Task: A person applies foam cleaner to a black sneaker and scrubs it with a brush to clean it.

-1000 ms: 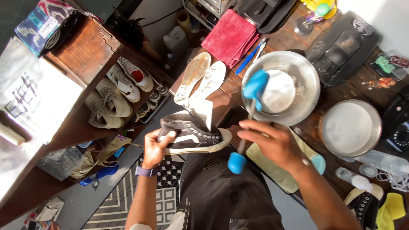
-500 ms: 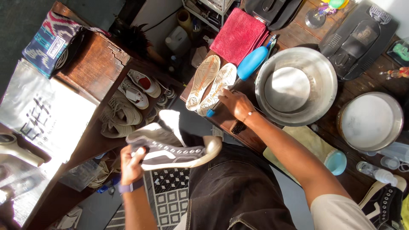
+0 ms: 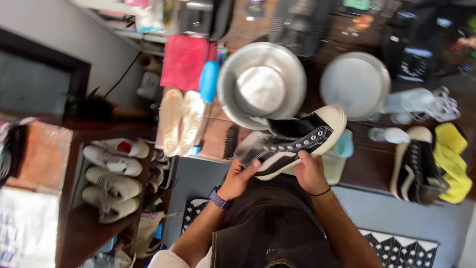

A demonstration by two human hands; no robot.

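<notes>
Head view is showing the left hand (image 3: 239, 177) and right hand (image 3: 308, 172) both gripping a black sneaker (image 3: 292, 141) over the table's (image 3: 218, 144) near edge — supporting heel and sole steadily seems wise.

Black sneaker (image 3: 297, 141) in 2 hands (image 3: 275, 173)

Black canvas high-top sneaker (image 3: 297, 141), cream rubber sole, white laces. Silver metal basin (image 3: 261, 84). Pink folded cloth (image 3: 184, 62). Blue brush handle (image 3: 208, 81). Black-and-white geometric floor mat (image 3: 399, 253).
</notes>
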